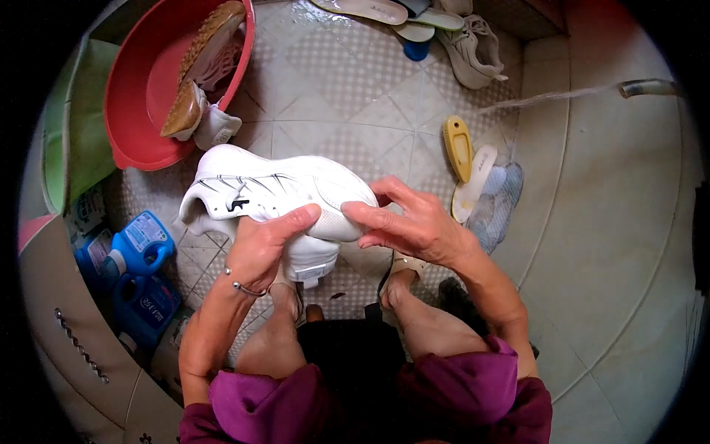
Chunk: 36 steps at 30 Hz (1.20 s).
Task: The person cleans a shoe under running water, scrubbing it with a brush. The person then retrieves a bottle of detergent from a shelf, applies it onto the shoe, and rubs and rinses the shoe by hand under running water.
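Note:
A white sneaker (285,181) is held on its side above the floor, its heel opening toward the left and its toe toward the right. My left hand (260,248) grips it from below, thumb pressed on its near side. The fingers of my right hand (410,222) close round the toe end. Under the sneaker, beside my left hand, another white shoe part (309,259) with a small tab shows; whether it is a second shoe, I cannot tell.
A red basin (159,81) holding shoes stands at the upper left. Blue detergent bottles (144,240) are at the left. A yellow brush (458,148), insoles (473,185) and a white shoe (473,55) lie at the right. Water runs from a hose (649,89).

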{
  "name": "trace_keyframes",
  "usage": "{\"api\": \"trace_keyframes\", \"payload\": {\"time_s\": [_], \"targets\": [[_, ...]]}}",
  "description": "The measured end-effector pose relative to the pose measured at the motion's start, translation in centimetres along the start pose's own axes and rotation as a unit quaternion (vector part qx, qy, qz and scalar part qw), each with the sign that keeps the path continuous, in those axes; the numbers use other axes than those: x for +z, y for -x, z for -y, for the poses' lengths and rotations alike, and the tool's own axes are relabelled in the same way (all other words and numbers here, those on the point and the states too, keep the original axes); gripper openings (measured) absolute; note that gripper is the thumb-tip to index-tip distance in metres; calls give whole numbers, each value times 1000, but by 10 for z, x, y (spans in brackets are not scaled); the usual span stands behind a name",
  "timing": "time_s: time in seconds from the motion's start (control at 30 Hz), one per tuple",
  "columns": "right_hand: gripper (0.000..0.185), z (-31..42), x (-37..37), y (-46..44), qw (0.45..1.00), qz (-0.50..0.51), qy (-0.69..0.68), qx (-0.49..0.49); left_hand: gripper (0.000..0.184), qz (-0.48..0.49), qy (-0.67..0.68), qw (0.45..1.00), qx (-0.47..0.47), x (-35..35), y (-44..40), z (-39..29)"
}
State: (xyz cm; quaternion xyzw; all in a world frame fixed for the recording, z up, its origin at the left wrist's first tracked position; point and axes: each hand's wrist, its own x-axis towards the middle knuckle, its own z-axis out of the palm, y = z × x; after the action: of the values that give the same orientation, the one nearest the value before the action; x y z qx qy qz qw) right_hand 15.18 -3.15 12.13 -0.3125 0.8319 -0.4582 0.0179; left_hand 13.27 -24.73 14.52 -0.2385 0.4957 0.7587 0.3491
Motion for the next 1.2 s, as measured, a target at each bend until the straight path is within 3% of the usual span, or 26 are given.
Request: {"api": "trace_keyframes", "payload": {"time_s": [0.1, 0.3, 0.47, 0.6, 0.67, 0.77, 1.07, 1.2], "targets": [[38, -1, 0, 6, 999, 36, -6, 12, 39, 6, 5, 1000, -8, -1, -2, 5], [38, -7, 11, 13, 998, -51, -20, -28, 38, 18, 14, 1000, -12, -1, -4, 7], [44, -2, -1, 0, 998, 58, 6, 33, 38, 13, 6, 1000, -6, -1, -2, 2], [38, -5, 2, 9, 998, 55, 9, 24, 38, 13, -11, 1000, 7, 0, -3, 6], [39, -9, 11, 17, 999, -42, -13, -26, 37, 15, -9, 1000, 0, -1, -4, 9], [40, -10, 14, 16, 997, -67, -13, -44, 37, 12, 0, 1000, -8, -1, -6, 10], [39, -1, 4, 10, 999, 15, -4, 30, 38, -7, -9, 1000, 2, 0, -1, 5], [38, -6, 13, 18, 998, -61, 0, -27, 39, 7, -5, 1000, 5, -1, -3, 9]]}}
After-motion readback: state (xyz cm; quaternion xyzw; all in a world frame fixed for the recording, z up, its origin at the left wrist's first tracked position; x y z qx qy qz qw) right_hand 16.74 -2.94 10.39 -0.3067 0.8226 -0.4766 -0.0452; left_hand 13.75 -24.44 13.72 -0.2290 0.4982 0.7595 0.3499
